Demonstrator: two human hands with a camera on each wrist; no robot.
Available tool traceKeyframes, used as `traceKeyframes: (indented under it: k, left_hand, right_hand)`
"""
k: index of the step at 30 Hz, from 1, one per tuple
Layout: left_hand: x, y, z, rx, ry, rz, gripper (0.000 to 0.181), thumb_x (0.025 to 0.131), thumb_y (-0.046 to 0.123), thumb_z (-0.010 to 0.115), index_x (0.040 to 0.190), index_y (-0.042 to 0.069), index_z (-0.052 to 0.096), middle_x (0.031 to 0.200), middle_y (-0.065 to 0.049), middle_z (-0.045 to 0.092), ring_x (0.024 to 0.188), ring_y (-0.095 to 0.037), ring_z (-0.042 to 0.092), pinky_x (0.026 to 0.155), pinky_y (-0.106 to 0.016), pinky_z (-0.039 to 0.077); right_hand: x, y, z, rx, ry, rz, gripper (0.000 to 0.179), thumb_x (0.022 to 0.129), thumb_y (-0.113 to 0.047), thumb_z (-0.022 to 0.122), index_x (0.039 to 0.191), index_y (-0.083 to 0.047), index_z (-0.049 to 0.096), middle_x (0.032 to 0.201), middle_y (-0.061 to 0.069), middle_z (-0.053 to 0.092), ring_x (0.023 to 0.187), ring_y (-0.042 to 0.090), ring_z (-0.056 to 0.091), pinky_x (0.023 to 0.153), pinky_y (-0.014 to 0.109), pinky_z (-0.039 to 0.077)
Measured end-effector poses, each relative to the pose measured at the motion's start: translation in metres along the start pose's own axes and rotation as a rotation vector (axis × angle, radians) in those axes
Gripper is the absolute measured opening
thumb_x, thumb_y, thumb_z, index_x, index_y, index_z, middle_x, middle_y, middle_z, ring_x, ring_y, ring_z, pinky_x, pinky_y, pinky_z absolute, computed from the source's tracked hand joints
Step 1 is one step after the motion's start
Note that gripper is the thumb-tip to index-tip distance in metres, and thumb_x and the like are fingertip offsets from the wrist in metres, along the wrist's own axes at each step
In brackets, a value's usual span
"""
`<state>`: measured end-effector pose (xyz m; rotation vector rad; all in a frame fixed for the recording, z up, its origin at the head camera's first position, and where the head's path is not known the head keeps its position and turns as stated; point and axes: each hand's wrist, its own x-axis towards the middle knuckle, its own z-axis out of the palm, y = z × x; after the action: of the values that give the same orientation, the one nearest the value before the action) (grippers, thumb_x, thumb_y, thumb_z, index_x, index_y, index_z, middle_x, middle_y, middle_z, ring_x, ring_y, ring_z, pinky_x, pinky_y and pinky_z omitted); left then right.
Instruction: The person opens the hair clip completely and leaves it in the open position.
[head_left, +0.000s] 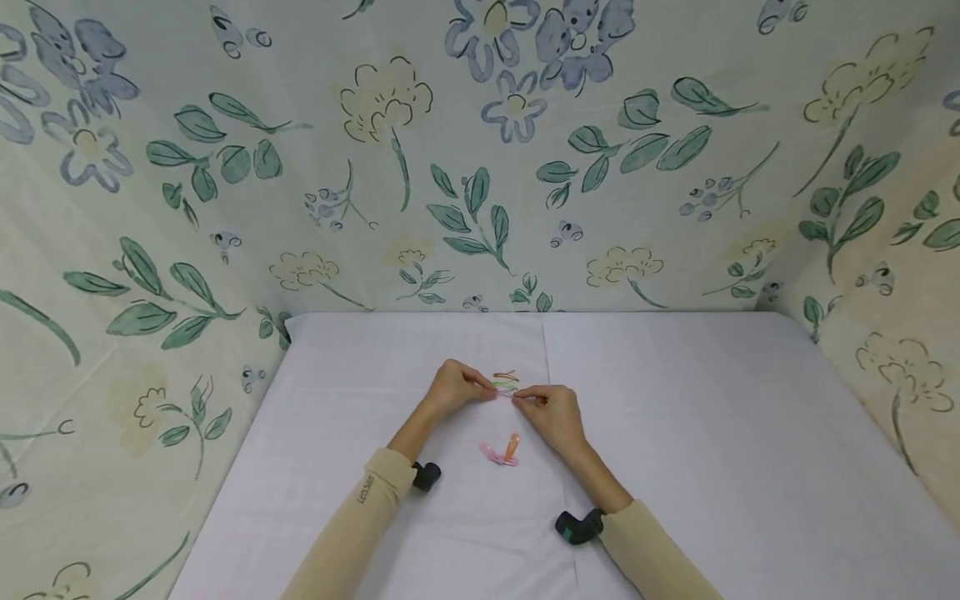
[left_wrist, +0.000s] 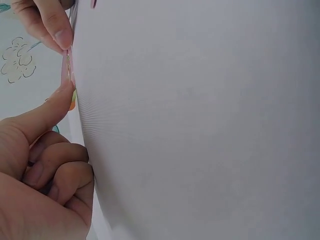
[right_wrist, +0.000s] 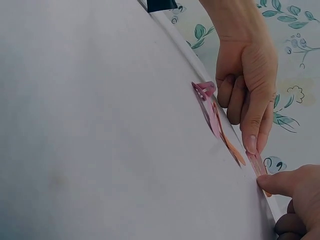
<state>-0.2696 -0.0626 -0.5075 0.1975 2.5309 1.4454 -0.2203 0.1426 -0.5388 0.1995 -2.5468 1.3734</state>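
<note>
A pink snap hair clip point(left_wrist: 67, 67) spans the gap between the two hands, low over the white cloth. My left hand point(head_left: 455, 387) pinches one end of it between thumb and forefinger, with the other fingers curled in. From the right, my right hand point(head_left: 557, 415) pinches the opposite end. Just beyond the fingertips lie a green hair clip point(head_left: 506, 385) and an orange-red one point(head_left: 506, 375). Closer to the person, an orange hair clip point(head_left: 512, 447) lies against pink hair clips point(head_left: 495, 455); the right wrist view shows the orange clip's two blades spread apart.
White cloth point(head_left: 712, 450) covers the table, with a crease running front to back near the right hand. Flower-printed fabric point(head_left: 480, 208) hangs behind and along both sides. Black wrist cameras point(head_left: 579, 527) sit on both wrists near the cloth.
</note>
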Motion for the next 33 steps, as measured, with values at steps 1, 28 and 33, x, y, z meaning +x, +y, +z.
traceKeyframes:
  k: [1,28,33]
  left_hand:
    - [0.0,0.0,0.0,0.004,0.001,-0.001,0.007,0.08,0.014,0.089,0.084,0.01,0.084,0.1,-0.007,0.078,0.08,-0.013,0.052,0.07,-0.025,0.039]
    - [-0.036,0.001,-0.022,-0.013,-0.024,-0.001,0.004,0.084,0.017,0.087,0.087,0.014,0.086,0.066,0.004,0.055,0.064,-0.012,0.038,0.059,-0.025,0.032]
    - [-0.05,-0.002,-0.026,-0.009,-0.14,0.049,0.005,0.084,0.013,0.085,0.089,0.012,0.085,0.085,-0.001,0.078,0.068,-0.011,0.041,0.06,-0.025,0.033]
  right_hand:
    - [0.0,0.0,0.0,-0.001,0.0,0.0,0.004,0.087,-0.01,0.084,0.087,-0.006,0.084,0.049,-0.005,0.041,0.045,0.003,0.029,0.045,0.019,0.023]
    - [-0.018,-0.007,-0.022,0.122,-0.084,0.128,0.011,0.086,-0.018,0.086,0.095,-0.013,0.085,0.052,-0.007,0.035,0.049,0.002,0.026,0.049,0.02,0.024]
    - [-0.028,-0.006,-0.032,0.131,-0.276,0.15,0.017,0.087,-0.02,0.084,0.103,-0.016,0.084,0.053,-0.007,0.031,0.05,0.004,0.025,0.05,0.019,0.024]
